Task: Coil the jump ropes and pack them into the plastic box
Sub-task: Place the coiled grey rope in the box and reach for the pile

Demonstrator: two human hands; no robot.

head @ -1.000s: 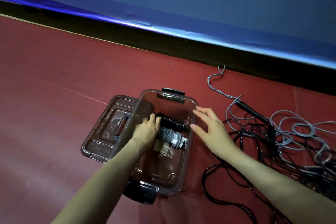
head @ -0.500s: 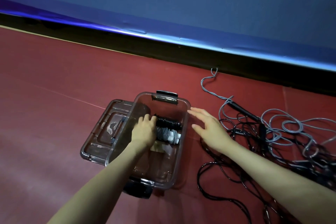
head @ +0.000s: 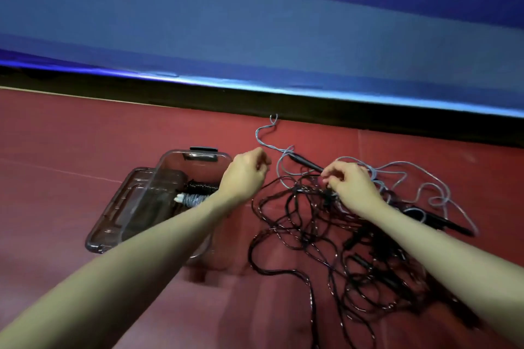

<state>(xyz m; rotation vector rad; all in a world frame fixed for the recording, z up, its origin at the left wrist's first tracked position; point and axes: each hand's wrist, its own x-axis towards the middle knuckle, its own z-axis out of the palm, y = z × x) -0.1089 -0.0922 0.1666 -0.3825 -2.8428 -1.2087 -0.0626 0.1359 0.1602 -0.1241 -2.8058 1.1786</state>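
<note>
- Red floor matting [head: 85, 133] is filling the lower view, running back to a black strip and a blue wall behind it.
- Nearest the camera, two bare forearms are reaching forward, and loose black jump rope [head: 297, 224] is sprawling in tangled loops across the floor on the right.
- Left hand [head: 245, 174] is hovering with its fingers loosely curled, just past the box's right wall; it seems to be holding nothing, though motion blur is making this hard to confirm.
- Right hand [head: 350, 183] is pressing curled fingers down into the tangle where black and grey cords cross; which cord it is pinching cannot be told.
- Plastic box [head: 170, 167] is sitting to the left with its lid [head: 119, 207] lying beside it; two coiled ropes [head: 195, 193], one black and one grey, are already lying inside, partly hidden by the left arm.
- Grey jump rope [head: 408, 170] is trailing farther back, one end snaking toward the wall.
- Cords are looking light, limp and springy, likely to snag on each other; the stiff black handle [head: 306, 161] is judged the surest place to grip.
- Box's near end is blurred and cut off by the arm.
</note>
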